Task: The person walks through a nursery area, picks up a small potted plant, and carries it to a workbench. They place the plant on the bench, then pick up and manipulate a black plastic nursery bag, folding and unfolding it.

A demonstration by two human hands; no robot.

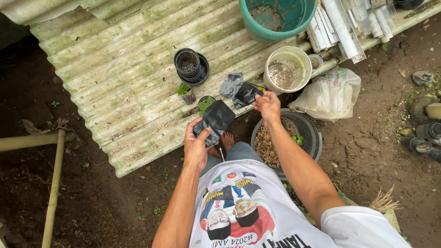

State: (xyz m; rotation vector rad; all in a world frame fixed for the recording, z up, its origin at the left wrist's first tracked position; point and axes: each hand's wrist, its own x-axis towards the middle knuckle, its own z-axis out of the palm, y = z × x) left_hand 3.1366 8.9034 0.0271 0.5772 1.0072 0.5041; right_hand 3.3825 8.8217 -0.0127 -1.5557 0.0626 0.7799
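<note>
One green tub (257,28), one white bucket (301,64), one black basin (312,133), two seedlings (184,89).

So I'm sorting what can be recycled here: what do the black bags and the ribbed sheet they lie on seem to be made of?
The black bag in the left hand looks like thin plastic film: it creases and shines softly. So do the crumpled bags at the right hand. The corrugated sheet looks like weathered fibre-cement or metal roofing, matt, stained green; which one is unclear.

White short-sleeved printed T-shirt (257,216), grey trousers (239,151), bare forearms and foot (227,139).
</note>
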